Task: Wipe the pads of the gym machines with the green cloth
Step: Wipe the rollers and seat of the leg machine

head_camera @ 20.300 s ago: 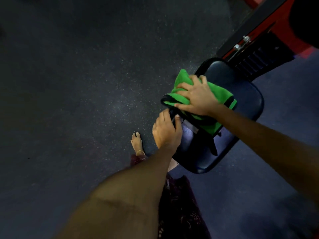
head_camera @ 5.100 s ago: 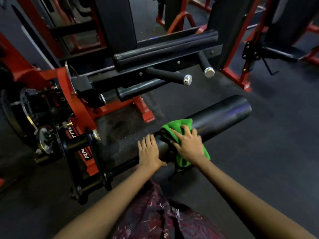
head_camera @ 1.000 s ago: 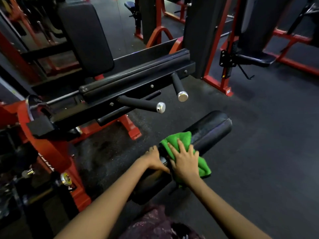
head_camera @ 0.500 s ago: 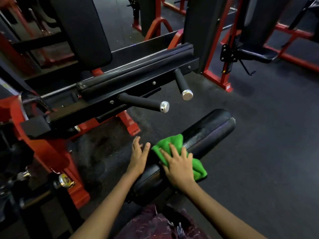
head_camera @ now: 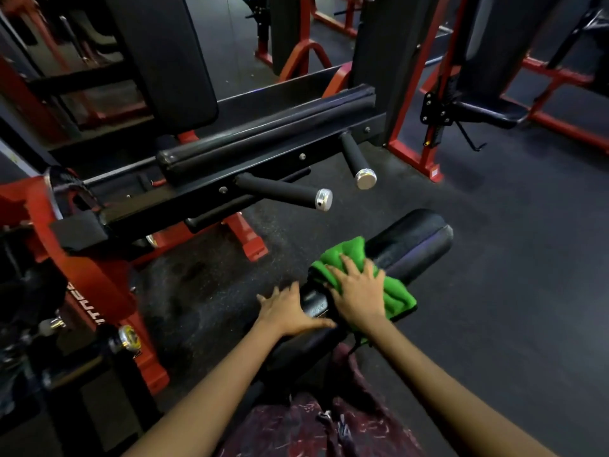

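- Nearest to us, both forearms reach forward over a patterned maroon garment (head_camera: pixel 316 430) to the roller pad (head_camera: pixel 408 242), which sits low over the dark floor (head_camera: pixel 494 291).
- Our left hand (head_camera: pixel 286 311) lies flat on the near part of the roller, fingers straight and spread, holding nothing; we judge it is there to brace the pad.
- Our right hand (head_camera: pixel 359 291) presses the cloth (head_camera: pixel 395 298) onto the top of the roller about midway along, fingers spread over the green fabric rather than curled round it. The cloth is bunched, draped over the roller's right side, with a fold showing ahead of the fingertips.
- The roller's long axis runs from near left, by our body, to far right; its free rounded end points away and to the right, and its near end is hidden under our arms.
- To do this step well, we would keep the left hand firm so the roller does not turn, and work the cloth along the axis toward the free end, then round the sides and underside, which a top pass alone would miss.
- We would flatten the cloth so more of it meets the pad.
- Farther off, two handles (head_camera: pixel 286 192) with metal caps jut toward us from the machine's black beam, with a long pad (head_camera: pixel 263 133) above and a backrest (head_camera: pixel 164 54) beyond, none of them touched now.
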Demonstrator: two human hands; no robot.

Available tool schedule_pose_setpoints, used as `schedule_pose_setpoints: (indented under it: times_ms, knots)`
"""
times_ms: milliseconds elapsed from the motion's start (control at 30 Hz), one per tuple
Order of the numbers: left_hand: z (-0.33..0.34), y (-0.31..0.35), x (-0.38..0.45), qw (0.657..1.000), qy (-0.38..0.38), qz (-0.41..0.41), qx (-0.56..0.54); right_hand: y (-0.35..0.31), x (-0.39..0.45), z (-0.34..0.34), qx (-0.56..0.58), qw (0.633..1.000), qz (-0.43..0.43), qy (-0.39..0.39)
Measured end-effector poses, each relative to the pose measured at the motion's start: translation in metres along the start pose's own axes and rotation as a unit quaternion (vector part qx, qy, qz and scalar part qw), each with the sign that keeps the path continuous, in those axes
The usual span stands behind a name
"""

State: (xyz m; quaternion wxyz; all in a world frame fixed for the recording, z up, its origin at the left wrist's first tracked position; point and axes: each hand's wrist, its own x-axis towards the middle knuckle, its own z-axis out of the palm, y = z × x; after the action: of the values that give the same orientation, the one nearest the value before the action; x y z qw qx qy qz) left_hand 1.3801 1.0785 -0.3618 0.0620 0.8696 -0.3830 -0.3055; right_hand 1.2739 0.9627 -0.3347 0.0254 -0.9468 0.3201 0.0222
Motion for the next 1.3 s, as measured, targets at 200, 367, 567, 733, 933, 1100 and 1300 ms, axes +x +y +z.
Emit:
schedule_pose_setpoints:
  times_ms: [200, 367, 567, 733, 933, 1100, 1300]
  knots:
    - [-0.003, 0.007, -0.008, 0.999, 0.025, -0.016, -0.018, 0.036, 0.019, -0.004, -0.031, 0.996, -0.087, -0.014]
    - [0.006, 0.021, -0.023, 0.996, 0.05, -0.05, 0.059, 0.091, 0.05, -0.013, 0.007, 0.995, 0.101, -0.019]
    - [0.024, 0.044, -0.042, 0.978, 0.121, -0.074, 0.152, 0.018, -0.009, 0.005, 0.022, 0.999, 0.032, 0.01]
    - [0.031, 0.049, -0.05, 0.976, 0.127, -0.065, 0.167, 0.012, -0.041, 0.012, 0.01, 0.997, -0.082, -0.01]
    - [0.005, 0.031, -0.045, 0.99, 0.099, -0.031, 0.096, 0.092, 0.022, 0.001, 0.064, 0.994, 0.088, 0.004]
    - [-0.026, 0.023, -0.019, 0.998, -0.002, -0.054, 0.027, 0.036, 0.01, -0.009, 0.039, 0.998, 0.059, 0.003]
    - [-0.018, 0.021, -0.007, 0.995, -0.052, -0.047, -0.072, 0.018, -0.019, 0.0, 0.015, 0.995, -0.094, -0.008]
